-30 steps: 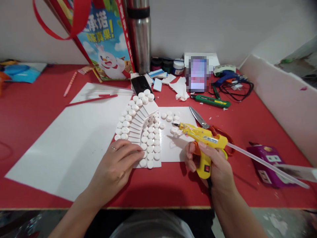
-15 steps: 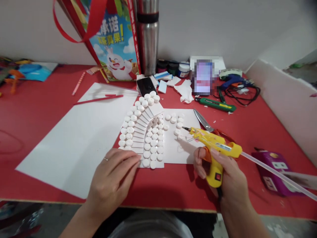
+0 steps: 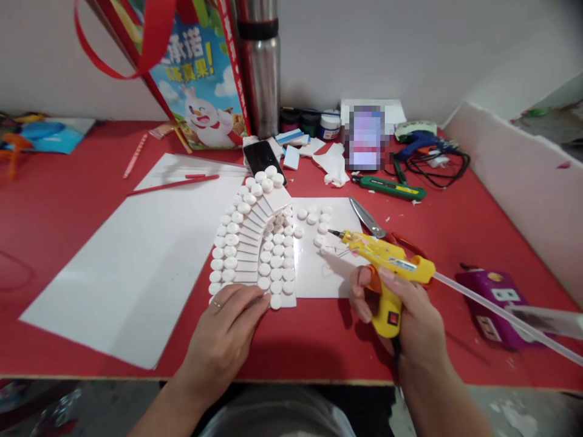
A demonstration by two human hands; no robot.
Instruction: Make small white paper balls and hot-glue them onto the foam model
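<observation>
A yellow hot glue gun [image 3: 389, 261] is gripped in my right hand [image 3: 412, 309], fingers around its handle and orange trigger. Its nozzle points left, over a white sheet [image 3: 314, 276] with several loose white discs [image 3: 312, 218]. A clear glue stick [image 3: 473, 297] sticks out of the gun's back. Left of that sheet lies a white arch-shaped panel [image 3: 246, 265], covered with rows of round white discs [image 3: 276, 261] and marked with grey lines along the curve. My left hand [image 3: 228, 340] rests at the panel's lower edge, fingers pressed together; what is under the fingertips is hidden.
Large white board [image 3: 122, 261] on the left with a red pencil-like stick [image 3: 173, 184]. Behind stand a gift bag [image 3: 200, 79], steel flask [image 3: 259, 79], paint jars [image 3: 330, 126] and phones [image 3: 262, 159]. At right: scissors [image 3: 368, 220], green cutter [image 3: 389, 187], cables [image 3: 437, 161], purple box [image 3: 492, 303].
My left hand has shifted right along the panel's lower edge, its fingertips now beside the inner discs. The whole view has shifted slightly; my right hand still holds the glue gun in the same pose.
</observation>
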